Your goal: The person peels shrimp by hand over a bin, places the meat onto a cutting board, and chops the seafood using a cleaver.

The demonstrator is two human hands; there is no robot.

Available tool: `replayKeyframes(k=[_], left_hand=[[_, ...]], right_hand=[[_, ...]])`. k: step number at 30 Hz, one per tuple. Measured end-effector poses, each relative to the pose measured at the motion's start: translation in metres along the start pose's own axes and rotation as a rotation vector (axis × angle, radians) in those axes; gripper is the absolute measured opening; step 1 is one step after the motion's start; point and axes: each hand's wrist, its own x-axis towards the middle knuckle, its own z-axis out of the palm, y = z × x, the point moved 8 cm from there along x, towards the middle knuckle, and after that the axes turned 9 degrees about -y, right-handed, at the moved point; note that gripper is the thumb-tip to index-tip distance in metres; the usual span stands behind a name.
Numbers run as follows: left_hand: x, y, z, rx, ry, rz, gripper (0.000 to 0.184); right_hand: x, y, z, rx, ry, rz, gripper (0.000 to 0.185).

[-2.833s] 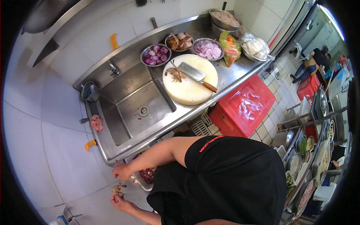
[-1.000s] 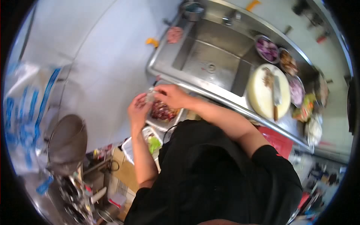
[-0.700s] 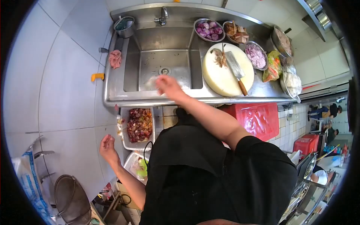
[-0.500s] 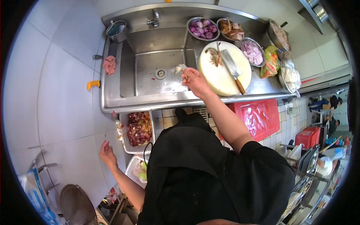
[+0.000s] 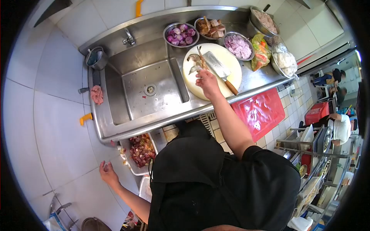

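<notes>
My right hand (image 5: 208, 82) is over the near left part of a round white cutting board (image 5: 235, 82), its fingers pinched on a small pale piece (image 5: 194, 69) whose kind I cannot make out. Just beyond the fingers, brownish scraps (image 5: 202, 57) lie on the board. Beside them rests a cleaver (image 5: 217, 64), its wooden handle pointing toward me. My left hand (image 5: 109, 174) hangs low at the left by the tiled wall, fingers loosely curled and apart, holding nothing.
Left of the board is a steel sink (image 5: 150, 69) with a faucet (image 5: 129, 37). Bowls of whole peeled onions (image 5: 181, 35), meat chunks (image 5: 210, 29) and sliced onion (image 5: 237, 46) stand behind the board. A red lid (image 5: 260, 111) and a scrap-filled bin (image 5: 142, 154) are below the counter.
My right hand has moved from the sink's edge to over the board, carrying the pale piece. The view has turned and shifted. My left hand still hangs at the left.
</notes>
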Motion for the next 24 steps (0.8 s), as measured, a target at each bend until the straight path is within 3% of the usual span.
replayKeyframes(k=[1,3,5,6,7,9,10,13,17,20,23,24], left_hand=[[0.001,0.007,0.006,0.028,-0.036,-0.001,0.043],[-0.001,0.020,0.015,0.039,-0.048,0.005,0.042],[-0.004,0.028,0.023,0.048,-0.062,0.009,0.042],[-0.006,0.032,0.028,0.003,-0.065,0.040,0.041],[-0.006,0.033,0.031,-0.040,-0.066,0.071,0.039],[-0.004,0.028,0.035,-0.042,-0.070,0.063,0.039],[-0.004,0.027,0.036,-0.043,-0.080,0.056,0.038],[-0.009,0.034,0.040,-0.065,-0.115,0.026,0.037],[-0.020,0.054,0.040,-0.034,-0.136,0.043,0.037],[-0.034,0.055,0.041,-0.015,-0.163,-0.003,0.037],[-0.049,0.042,0.041,-0.013,-0.140,0.007,0.036],[-0.054,0.037,0.042,-0.053,-0.136,0.011,0.036]], right_hand=[[0.009,-0.001,-0.022,-0.111,0.124,-0.040,0.019],[0.027,0.001,-0.045,-0.126,0.155,-0.061,0.022],[0.037,0.008,-0.061,-0.511,0.167,0.121,0.028],[0.047,0.002,-0.069,-0.846,0.191,-0.034,0.032],[0.053,0.003,-0.072,-0.844,0.188,-0.036,0.032],[0.058,-0.031,-0.059,-1.273,0.358,-0.425,0.035],[0.070,-0.033,-0.052,-1.269,0.287,-0.229,0.036],[0.092,-0.043,-0.031,-1.507,0.334,-0.116,0.040],[0.112,-0.049,-0.015,-1.660,0.354,-0.183,0.039],[0.119,-0.045,-0.013,-1.797,0.331,0.023,0.040],[0.109,-0.040,0.005,-1.921,0.249,-0.132,0.053],[0.106,-0.037,0.007,-1.881,0.221,-0.215,0.048]])
